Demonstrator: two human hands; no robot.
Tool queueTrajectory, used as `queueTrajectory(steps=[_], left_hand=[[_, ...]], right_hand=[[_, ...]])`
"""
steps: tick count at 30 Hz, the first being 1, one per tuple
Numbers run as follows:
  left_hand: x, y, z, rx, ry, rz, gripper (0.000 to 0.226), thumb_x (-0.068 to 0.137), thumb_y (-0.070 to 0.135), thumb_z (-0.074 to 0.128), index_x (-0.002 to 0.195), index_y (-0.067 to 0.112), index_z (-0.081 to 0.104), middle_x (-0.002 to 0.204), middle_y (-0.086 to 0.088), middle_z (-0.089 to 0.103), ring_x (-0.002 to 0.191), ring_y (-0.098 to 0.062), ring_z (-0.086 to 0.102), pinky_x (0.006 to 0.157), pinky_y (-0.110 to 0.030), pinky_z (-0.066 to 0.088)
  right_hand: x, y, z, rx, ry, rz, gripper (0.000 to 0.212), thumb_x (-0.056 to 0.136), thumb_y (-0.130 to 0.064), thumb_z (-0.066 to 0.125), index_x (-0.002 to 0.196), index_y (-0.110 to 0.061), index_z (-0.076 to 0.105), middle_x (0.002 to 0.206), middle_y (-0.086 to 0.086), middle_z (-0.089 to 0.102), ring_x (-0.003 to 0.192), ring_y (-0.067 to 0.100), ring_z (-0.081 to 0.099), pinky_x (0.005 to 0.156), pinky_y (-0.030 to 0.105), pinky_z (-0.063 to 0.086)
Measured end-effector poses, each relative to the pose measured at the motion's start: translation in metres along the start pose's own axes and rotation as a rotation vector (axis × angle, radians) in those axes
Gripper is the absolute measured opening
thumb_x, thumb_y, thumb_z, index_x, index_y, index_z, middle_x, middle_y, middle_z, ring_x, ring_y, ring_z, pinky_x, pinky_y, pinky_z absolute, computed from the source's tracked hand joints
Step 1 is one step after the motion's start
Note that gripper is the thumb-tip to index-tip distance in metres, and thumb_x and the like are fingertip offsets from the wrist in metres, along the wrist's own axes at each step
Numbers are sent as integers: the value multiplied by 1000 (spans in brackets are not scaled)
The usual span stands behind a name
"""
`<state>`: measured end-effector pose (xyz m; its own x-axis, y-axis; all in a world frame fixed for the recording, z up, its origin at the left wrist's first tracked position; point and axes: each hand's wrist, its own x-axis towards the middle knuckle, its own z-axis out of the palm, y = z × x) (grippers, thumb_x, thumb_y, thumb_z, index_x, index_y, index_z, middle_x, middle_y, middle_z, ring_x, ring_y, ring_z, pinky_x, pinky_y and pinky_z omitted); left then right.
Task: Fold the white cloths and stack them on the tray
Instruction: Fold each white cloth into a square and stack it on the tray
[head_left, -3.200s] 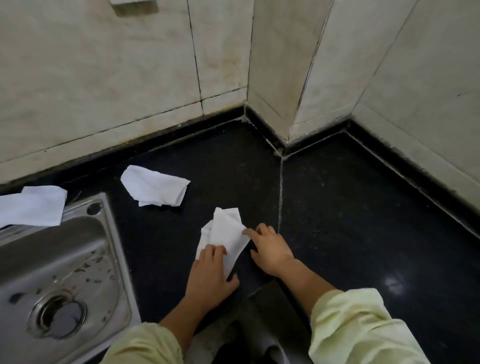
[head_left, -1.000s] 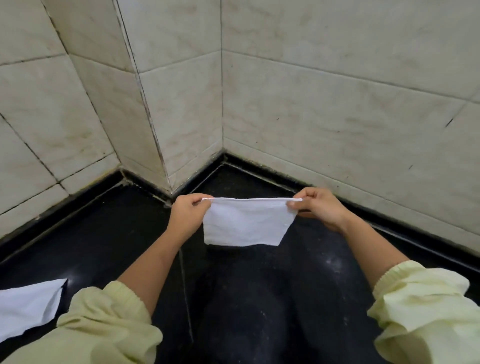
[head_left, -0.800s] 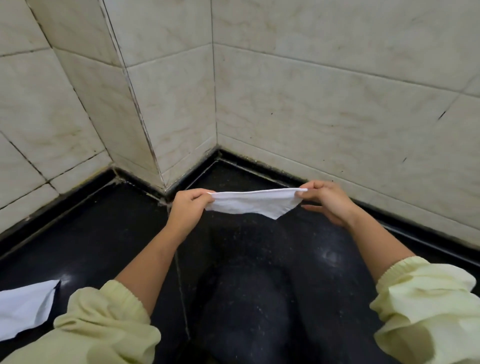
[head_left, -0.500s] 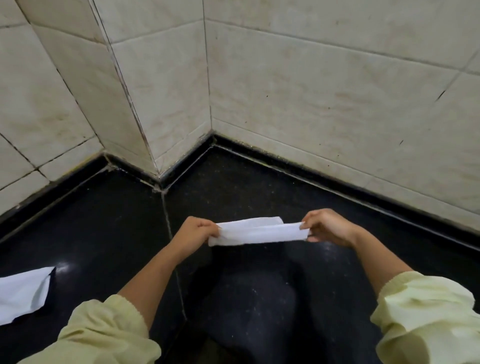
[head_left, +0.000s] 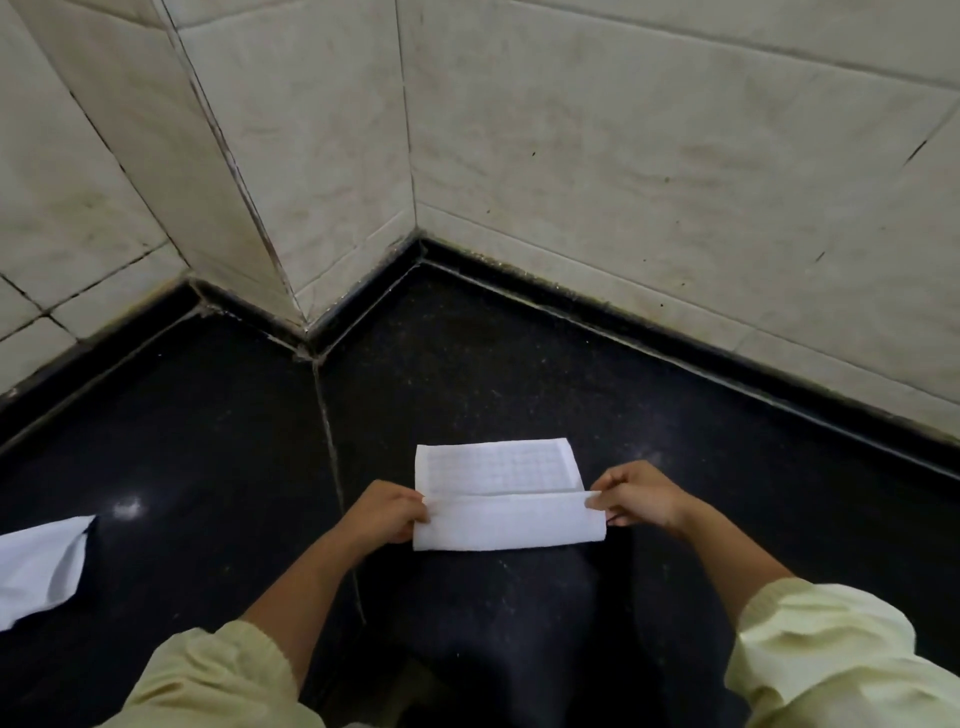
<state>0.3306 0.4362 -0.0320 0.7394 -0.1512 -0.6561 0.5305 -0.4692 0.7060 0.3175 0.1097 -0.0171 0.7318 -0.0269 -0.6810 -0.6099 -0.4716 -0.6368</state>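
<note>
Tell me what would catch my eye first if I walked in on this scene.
The bright white cloth at the centre stands out against the black counter. It is half folded over itself, with the left hand and right hand pinching its two ends. A second white cloth lies loose at the far left edge, and pale tiled walls meet in a corner behind.

Loose cloth (head_left: 39, 569): cut off by the left edge, full outline unknown.
Left grip (head_left: 387, 512): fingertips hidden behind the folded cloth (head_left: 509, 527).
Right grip (head_left: 636, 501): lower fingers hidden under its corner.
Sleeves (head_left: 218, 675): run off the bottom edge.
</note>
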Motion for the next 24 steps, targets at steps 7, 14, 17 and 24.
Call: queueTrajectory(steps=[7, 14, 17, 24], left_hand=[[16, 13, -3, -135, 100, 28, 13, 86, -2, 60, 94, -4, 71, 100, -16, 69, 94, -22, 67, 69, -27, 56], [39, 13, 0, -153, 207, 74, 20, 91, 4, 59, 107, 14, 65, 102, -4, 69, 99, -21, 66, 82, -38, 57], [45, 10, 2, -53, 265, 103, 22, 92, 11, 60, 114, 15, 63, 100, -2, 68, 94, -17, 66, 86, -43, 56], [52, 9, 8, 104, 394, 129, 27, 92, 17, 61, 119, 16, 58, 91, 4, 62, 84, -12, 59, 76, -29, 49]], right_hand=[[30, -14, 7, 64, 165, -87, 7, 87, 0, 66, 80, -2, 65, 80, 12, 65, 71, 17, 62, 64, 26, 54], [55, -20, 17, -58, 341, -63, 12, 87, -17, 68, 77, -11, 66, 83, 9, 69, 82, 21, 65, 75, 34, 54], [60, -22, 19, -118, 373, -66, 13, 91, -19, 64, 82, -10, 65, 79, 5, 65, 76, 17, 60, 69, 26, 44], [70, -20, 25, -174, 422, -50, 23, 92, -23, 61, 72, -11, 58, 65, 2, 57, 70, 18, 57, 66, 26, 42]])
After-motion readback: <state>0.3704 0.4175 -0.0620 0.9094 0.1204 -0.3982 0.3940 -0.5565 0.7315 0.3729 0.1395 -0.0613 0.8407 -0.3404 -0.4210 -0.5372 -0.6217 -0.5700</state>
